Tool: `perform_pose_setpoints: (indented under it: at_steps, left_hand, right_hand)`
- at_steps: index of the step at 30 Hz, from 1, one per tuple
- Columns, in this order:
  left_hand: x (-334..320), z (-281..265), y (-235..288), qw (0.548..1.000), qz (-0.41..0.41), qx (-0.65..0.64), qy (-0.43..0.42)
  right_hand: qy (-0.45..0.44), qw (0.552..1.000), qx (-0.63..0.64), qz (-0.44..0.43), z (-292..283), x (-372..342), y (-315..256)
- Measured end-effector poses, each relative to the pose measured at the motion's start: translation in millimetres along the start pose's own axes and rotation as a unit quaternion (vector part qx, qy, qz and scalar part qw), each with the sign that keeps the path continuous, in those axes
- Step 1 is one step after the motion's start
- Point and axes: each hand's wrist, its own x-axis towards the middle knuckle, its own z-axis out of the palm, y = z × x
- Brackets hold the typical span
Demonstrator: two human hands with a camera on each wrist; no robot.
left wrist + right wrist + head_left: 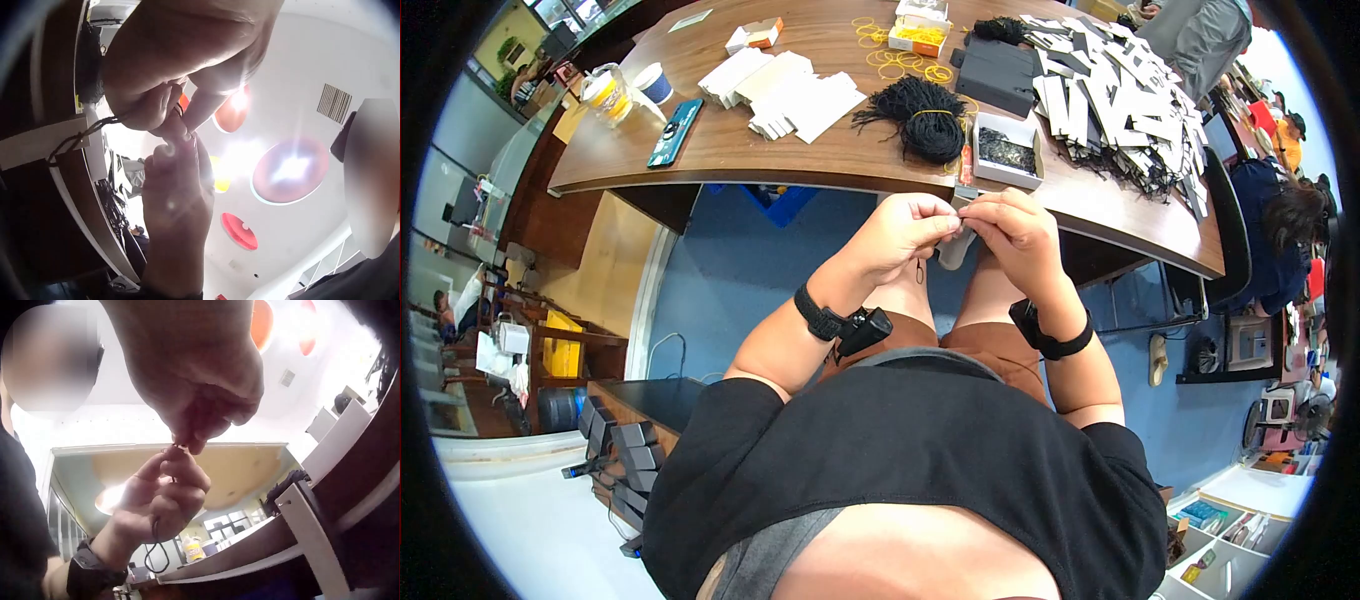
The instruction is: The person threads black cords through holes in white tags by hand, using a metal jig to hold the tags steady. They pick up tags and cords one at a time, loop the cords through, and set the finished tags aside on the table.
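Note:
In front of the table edge, my left hand (pixel 897 240) and right hand (pixel 1017 232) meet at their fingertips. The left hand pinches a thin black cord (pixel 155 555), whose loop hangs below its curled fingers in the right wrist view. In the left wrist view, the twisted cord (pixel 84 134) trails out to the side of that hand. Thumb and forefinger of the right hand pinch at the upper end of the cord, close against the left fingertips. The exact piece between the fingertips is hidden. Nearest on the table are a tied bundle of black cords (pixel 930 133) and a white box (pixel 1027 180) of small black pieces.
On the wooden table (pixel 800 165) lie stacked white cards (pixel 825 108), a phone (pixel 675 133), yellow rubber bands (pixel 897 66) and a black box (pixel 995 75). A large heap of white and black tags (pixel 1125 95) covers the right side. A cup (pixel 653 84) stands far left.

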Motion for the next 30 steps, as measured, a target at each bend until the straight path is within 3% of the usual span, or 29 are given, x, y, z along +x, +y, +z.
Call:
perform_pose_setpoints:
  at_steps: [4,10,16,19,25,28,30]
  left_hand:
    - [-1,-1,1,0.999,-0.006,-0.027,-0.034]
    - [1,0,-1,0.999,0.037,0.023,0.002]
    - [2,4,-3,0.99,0.095,0.096,0.051]
    - [5,0,-10,0.986,0.121,0.105,0.049]
    - [5,2,-9,0.984,0.11,0.119,0.073]
    - [6,0,-11,0.988,0.095,0.102,0.071]
    - [5,-1,-7,0.99,0.077,0.096,0.067]
  right_hand:
    - [0.001,0.96,0.194,0.202,-1,4,-19]
    - [-0.02,0.984,0.112,0.138,-4,-1,-7]
    - [0.032,0.974,0.114,0.193,0,-1,-11]
    - [0.012,0.976,0.098,0.195,2,1,-12]
    - [0.037,0.929,0.226,0.29,13,-9,0]
    - [0.036,0.953,0.15,0.259,13,-11,-2]
    - [0.058,0.977,0.083,0.188,10,-7,-9]
